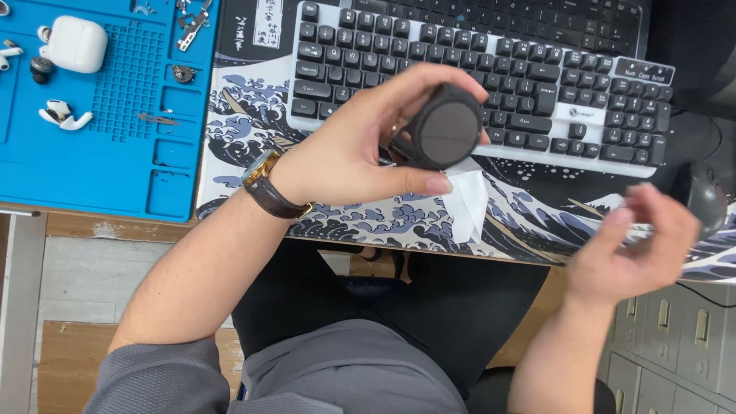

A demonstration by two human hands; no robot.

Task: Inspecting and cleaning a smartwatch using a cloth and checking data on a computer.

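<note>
My left hand [360, 149] grips a round black smartwatch [445, 129] with a dark blank face, held above the front edge of a black-and-white keyboard [537, 84]. A brown-strapped gold wristwatch [264, 184] is on my left wrist. A small white cloth or paper [468, 203] lies on the wave-patterned desk mat [245, 123] just below the smartwatch. My right hand [636, 249] hovers blurred at the right near the desk's front edge, fingers loosely curled, holding nothing that I can make out.
A blue repair mat [100, 161] at the left carries a white earbud case [77, 44], loose earbuds [63, 115] and small metal parts. A dark mouse [701, 195] sits at the far right. Grey drawers [667, 330] stand below right.
</note>
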